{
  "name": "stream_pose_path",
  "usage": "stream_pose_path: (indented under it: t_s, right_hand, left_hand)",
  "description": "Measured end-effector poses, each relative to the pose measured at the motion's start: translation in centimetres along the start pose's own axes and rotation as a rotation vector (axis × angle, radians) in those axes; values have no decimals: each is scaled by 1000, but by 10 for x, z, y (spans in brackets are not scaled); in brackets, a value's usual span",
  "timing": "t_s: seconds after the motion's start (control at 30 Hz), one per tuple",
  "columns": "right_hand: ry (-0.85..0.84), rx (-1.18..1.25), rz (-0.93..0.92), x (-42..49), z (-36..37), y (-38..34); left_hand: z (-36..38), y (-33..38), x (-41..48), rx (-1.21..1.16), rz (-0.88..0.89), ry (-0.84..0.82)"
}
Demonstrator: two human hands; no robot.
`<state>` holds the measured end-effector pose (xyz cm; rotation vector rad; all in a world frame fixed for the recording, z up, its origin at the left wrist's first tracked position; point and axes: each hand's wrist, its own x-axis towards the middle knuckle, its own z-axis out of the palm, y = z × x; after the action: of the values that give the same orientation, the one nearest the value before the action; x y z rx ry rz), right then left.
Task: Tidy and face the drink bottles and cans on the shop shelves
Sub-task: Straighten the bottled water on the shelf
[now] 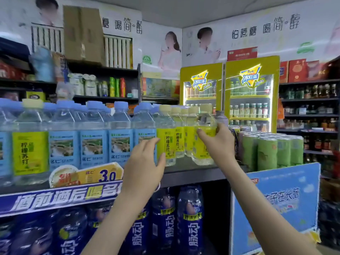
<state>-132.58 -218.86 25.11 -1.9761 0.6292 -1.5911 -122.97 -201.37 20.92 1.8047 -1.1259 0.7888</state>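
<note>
Several yellow-labelled lemon soda bottles stand at the right end of the top shelf. My right hand grips the rightmost yellow bottle around its middle, at the shelf's end. My left hand is held with relaxed fingers against the left side of the front yellow bottle, thumb on its label. A row of blue-labelled water bottles fills the shelf to the left. One lone yellow-labelled bottle stands among them at the far left.
Shrink-wrapped green cans are stacked just right of the shelf, above a blue display board. Dark blue drink bottles fill the lower shelf. Two lit yellow fridges stand behind. A price tag sign hangs on the shelf edge.
</note>
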Motion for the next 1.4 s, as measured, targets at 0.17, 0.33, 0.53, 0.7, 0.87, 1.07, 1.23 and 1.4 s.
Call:
stream_pose_path:
  t_s: [0.17,0.33,0.53,0.7,0.87,1.07,1.23,1.4]
  right_hand:
    - [-70,16,8,23,23,26]
    - [0,-81,-65,-3,42,16]
    - [-29,222,-500,-94,77,-63]
    - [-228,307,-658,-128,131,-126]
    - [-247,322,-661,-125,162,-167]
    - [-208,387,-513,-129,175,-185]
    - [-405,448,-424,-148,165,-193]
    - [-508,414,-357,-160,157,-205]
  left_hand:
    - [18,-1,14,94,54,153]
    - [0,-15,0,127,22,242]
    - [-83,-65,-23,399,-204,477]
    - [-139,-108,3,732,-321,410]
    - [-155,-139,29,758,-321,291]
    - [-160,-158,28,524,-127,387]
    - [-160,-155,-8,75,46,438]
    - [-157,-141,-26,-63,284,443]
